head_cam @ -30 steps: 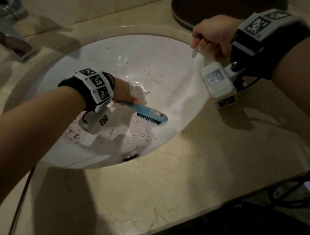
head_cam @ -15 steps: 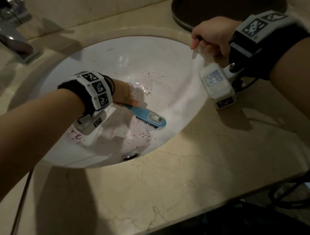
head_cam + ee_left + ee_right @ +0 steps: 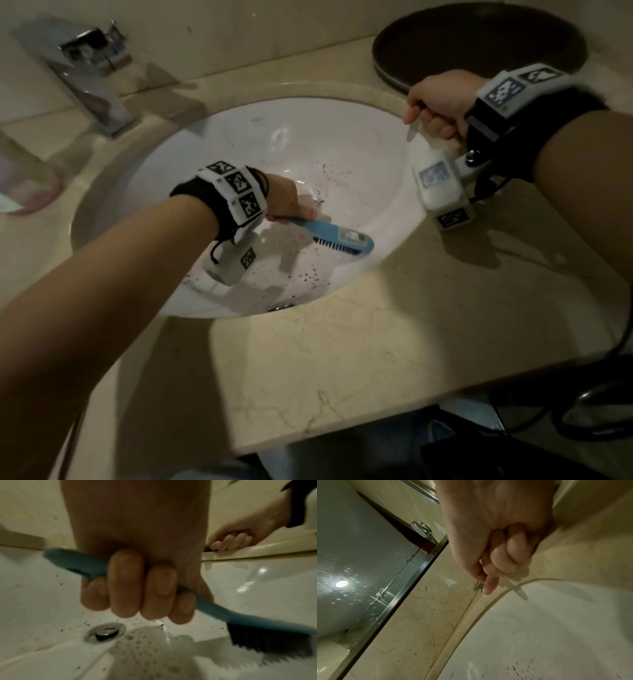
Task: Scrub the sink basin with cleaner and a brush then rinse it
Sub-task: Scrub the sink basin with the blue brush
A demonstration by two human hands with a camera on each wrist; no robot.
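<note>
left hand point(image 3: 286, 202) fist-wrapped on blue brush point(image 3: 337, 236) handle, bristles down in sink basin point(image 3: 342, 144) | right hand point(image 3: 440, 104) curled on small object at rim, hard to identify | drain point(image 3: 281, 306) half cut off by the counter edge | vs 0.5 s ago: brush head nearer right wall

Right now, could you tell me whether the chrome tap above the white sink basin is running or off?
Off, it seems: no stream falls from the chrome tap into the white sink basin, which shows only reddish specks and wet patches.
</note>
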